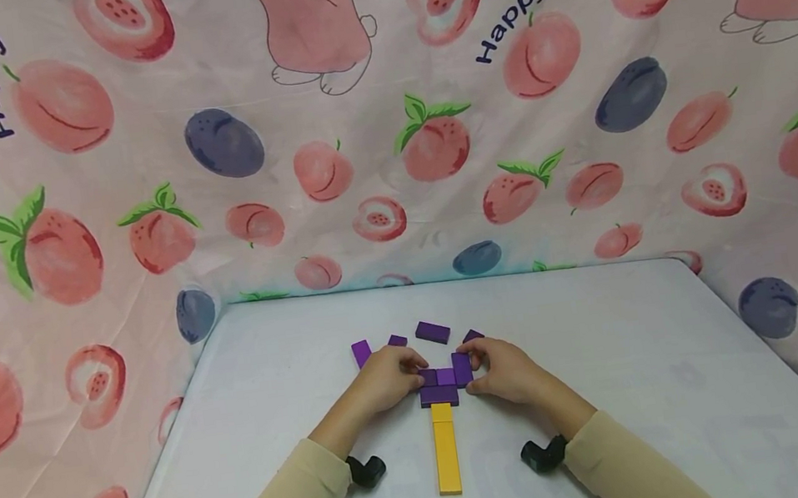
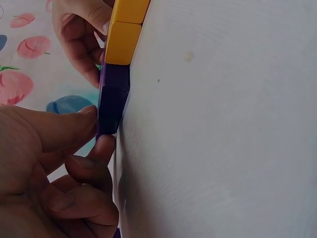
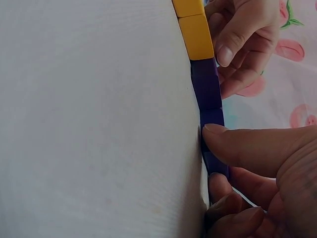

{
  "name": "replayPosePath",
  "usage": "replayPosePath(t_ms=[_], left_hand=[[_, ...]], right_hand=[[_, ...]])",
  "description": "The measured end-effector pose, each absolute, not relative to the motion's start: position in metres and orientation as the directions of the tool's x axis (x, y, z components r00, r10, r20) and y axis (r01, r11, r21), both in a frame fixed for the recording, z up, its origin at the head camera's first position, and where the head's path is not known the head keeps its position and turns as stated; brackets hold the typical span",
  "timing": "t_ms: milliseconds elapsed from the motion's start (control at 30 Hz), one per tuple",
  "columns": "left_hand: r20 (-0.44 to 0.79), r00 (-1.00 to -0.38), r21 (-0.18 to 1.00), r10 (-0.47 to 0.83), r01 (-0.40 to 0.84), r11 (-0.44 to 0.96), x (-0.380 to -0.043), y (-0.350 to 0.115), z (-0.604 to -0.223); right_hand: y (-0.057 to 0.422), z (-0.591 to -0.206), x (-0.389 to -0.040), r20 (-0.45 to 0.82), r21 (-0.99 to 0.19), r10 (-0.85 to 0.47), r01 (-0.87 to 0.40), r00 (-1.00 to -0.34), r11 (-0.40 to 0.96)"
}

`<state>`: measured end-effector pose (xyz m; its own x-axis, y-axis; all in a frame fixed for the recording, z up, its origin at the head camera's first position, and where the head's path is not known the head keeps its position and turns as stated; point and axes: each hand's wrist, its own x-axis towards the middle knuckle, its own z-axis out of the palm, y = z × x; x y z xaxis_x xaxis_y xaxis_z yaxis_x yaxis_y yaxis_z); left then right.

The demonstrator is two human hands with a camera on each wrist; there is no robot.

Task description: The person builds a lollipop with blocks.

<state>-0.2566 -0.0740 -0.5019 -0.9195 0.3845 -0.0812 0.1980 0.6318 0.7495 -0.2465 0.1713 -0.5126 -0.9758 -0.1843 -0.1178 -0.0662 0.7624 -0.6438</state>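
Note:
On the white table, several purple and yellow blocks lie together in a flat shape. My right hand pinches an upright-lying purple block at the right of the shape, thumb at its near end and fingertips at its far end. Opposite it, my left hand holds a dark purple block between thumb and index finger. Between these two sits a brighter purple block. A purple crosswise block lies just below them, and a yellow column runs from it toward me.
Loose purple blocks lie beyond the hands: one at the far middle, a brighter one at left, and two partly hidden by the hands. A fruit-patterned cloth hangs behind the table. Black wrist devices show below both wrists.

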Motion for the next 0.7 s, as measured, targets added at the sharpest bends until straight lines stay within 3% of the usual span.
replayPosePath(t_ms=[700], left_hand=[[-0.061,-0.927,0.77,0.369,0.191,0.609,-0.261,-0.086,-0.499]], right_hand=[[0.171,-0.511,-0.245,-0.115,-0.644,-0.183,-0.067,-0.976,0.762]])
